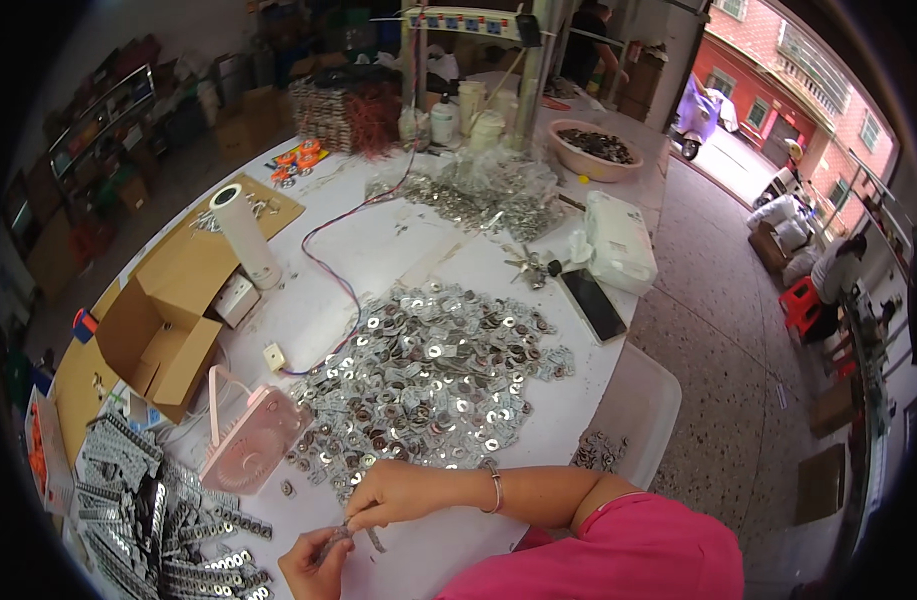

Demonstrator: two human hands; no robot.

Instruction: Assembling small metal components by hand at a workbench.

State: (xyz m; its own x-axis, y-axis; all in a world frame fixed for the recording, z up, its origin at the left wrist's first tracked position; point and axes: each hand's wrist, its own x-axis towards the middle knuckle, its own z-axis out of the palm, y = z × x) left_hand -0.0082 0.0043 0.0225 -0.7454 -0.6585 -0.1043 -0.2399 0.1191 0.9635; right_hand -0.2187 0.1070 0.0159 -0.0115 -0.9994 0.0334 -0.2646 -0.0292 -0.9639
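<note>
Low in the picture, above the white table, my two hands meet at the fingertips. My left hand [316, 566] is closed in a pinch round small grey metal pieces [332, 546], partly hidden by the fingers. Just above it, my right hand [396, 494] is also closed, its fingers pressed together on the same pieces. A thin grey strip [376, 540] pokes out below the right fingers. Right beyond my hands spreads a big heap of small flat metal parts [428, 370] with round centres. Rows of similar joined metal parts [168, 520] lie stacked to the left.
A pink fan [253, 440] and an open cardboard box [158, 345] stand left of the heap. A phone [592, 304], a white case [618, 243] and a clear plastic bin [638, 410] are at right. Farther back are bagged metal parts [488, 200] and a pink basin [568, 165].
</note>
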